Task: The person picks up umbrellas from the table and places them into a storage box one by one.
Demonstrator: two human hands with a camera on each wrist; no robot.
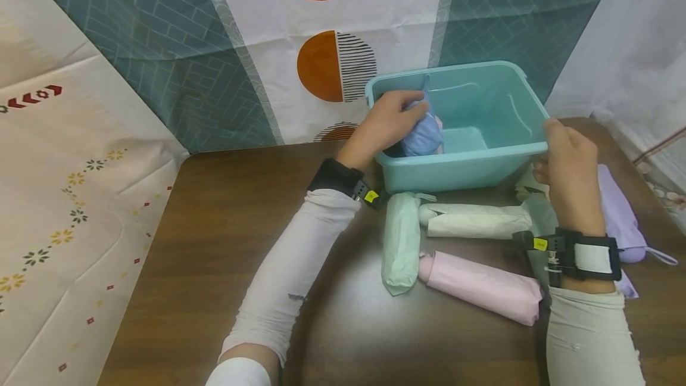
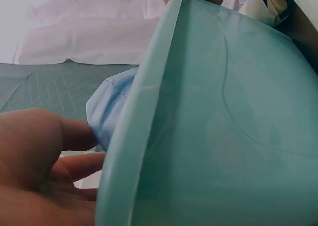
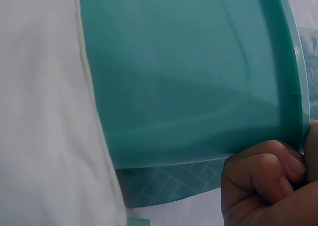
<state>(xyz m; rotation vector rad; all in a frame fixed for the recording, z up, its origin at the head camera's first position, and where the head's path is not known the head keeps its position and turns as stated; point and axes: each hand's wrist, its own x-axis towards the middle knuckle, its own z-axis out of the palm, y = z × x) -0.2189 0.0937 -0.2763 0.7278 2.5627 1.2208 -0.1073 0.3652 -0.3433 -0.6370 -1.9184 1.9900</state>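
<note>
A teal plastic bin [image 1: 455, 174] stands at the back of the table. Inside its left end is a blue folded umbrella [image 1: 422, 137], held at the top by my left hand [image 1: 393, 119]. The left wrist view has thumb and fingers at the blue cloth [image 2: 112, 107] just beyond the bin's rim; its lower part is hidden. A bit of pale pink shows beside the blue one. My right hand [image 1: 573, 162] grips the bin's front right corner, its fingers [image 3: 268, 174] curled at the rim in the right wrist view.
In front of the bin lie a mint green folded umbrella [image 1: 401, 249], a cream one [image 1: 479, 221] and a pink one [image 1: 482, 286]. A lilac umbrella [image 1: 619, 210] lies right of my right wrist. Patterned cloth [image 1: 225, 52] hangs behind the wooden table [image 1: 225, 255].
</note>
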